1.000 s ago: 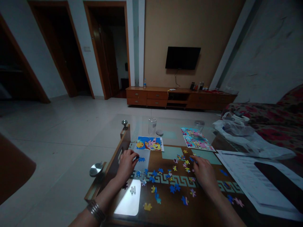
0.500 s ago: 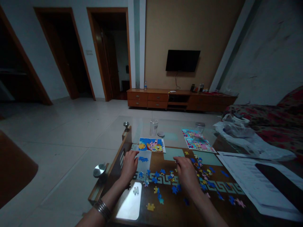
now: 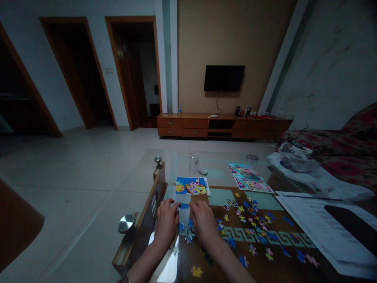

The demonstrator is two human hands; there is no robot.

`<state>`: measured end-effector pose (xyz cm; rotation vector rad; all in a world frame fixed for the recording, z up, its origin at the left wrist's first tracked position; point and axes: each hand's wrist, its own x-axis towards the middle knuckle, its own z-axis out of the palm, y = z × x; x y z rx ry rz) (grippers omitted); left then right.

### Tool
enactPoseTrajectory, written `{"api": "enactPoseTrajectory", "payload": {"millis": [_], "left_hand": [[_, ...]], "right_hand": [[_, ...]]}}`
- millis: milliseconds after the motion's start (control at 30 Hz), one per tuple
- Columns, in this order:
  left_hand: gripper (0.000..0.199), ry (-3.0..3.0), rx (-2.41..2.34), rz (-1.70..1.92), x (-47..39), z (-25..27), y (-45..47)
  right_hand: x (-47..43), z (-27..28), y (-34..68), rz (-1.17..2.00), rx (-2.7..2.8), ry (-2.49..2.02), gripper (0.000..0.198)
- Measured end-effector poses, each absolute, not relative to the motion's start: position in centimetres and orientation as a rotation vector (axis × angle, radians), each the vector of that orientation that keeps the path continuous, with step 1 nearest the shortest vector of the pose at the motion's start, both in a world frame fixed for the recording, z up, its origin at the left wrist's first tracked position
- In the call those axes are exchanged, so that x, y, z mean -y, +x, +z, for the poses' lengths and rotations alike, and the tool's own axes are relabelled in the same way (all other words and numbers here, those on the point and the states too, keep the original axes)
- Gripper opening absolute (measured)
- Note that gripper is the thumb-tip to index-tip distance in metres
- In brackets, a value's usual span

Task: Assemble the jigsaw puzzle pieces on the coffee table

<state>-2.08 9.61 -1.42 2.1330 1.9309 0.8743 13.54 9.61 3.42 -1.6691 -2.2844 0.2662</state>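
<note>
A short strip of joined blue puzzle pieces [image 3: 184,206] lies flat on the glass table, between my two hands. My left hand [image 3: 167,221] is curled, its thumb and fingertips at the strip's left end. From the other side my right hand [image 3: 204,221] reaches in, fingers closed together at the right end; whatever they pinch is too small to make out. Just beyond sits a picture card [image 3: 193,186] with yellow and pink cartoon figures. Loose blue pieces [image 3: 188,237] lie between my wrists, and a yellow piece [image 3: 196,271] is nearer the front edge.
Many loose puzzle pieces [image 3: 259,224] spread across the right. Farther back stand a clear jar [image 3: 193,163], its lid [image 3: 203,172] and another jar [image 3: 251,162]. More picture cards [image 3: 250,179], papers [image 3: 326,239], a dark flat object [image 3: 350,226] and a plastic bag [image 3: 312,173] lie rightward.
My right hand has moved left from the scattered pieces to the blue strip. My left hand has shifted slightly right and down, its thumb now at the strip. The view has tilted slightly.
</note>
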Motion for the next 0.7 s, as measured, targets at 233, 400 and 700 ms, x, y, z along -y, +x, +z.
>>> {"api": "enactPoseTrajectory", "payload": {"millis": [233,400,700], "left_hand": [[0.037,2.176,-1.907,0.866,-9.1,-1.7,-1.7],[0.041,2.206,-1.858,0.868,-8.7,-1.8,-1.6],[0.04,2.2,-1.815,0.882,-8.5,-1.3,-1.5]], "right_hand": [[-11.3,2.9,12.6,0.294,2.181,-1.74,0.027],[-11.8,2.3,12.1,0.291,2.175,-1.737,0.021],[-11.8,1.5,12.1,0.27,2.16,-1.712,0.019]]}}
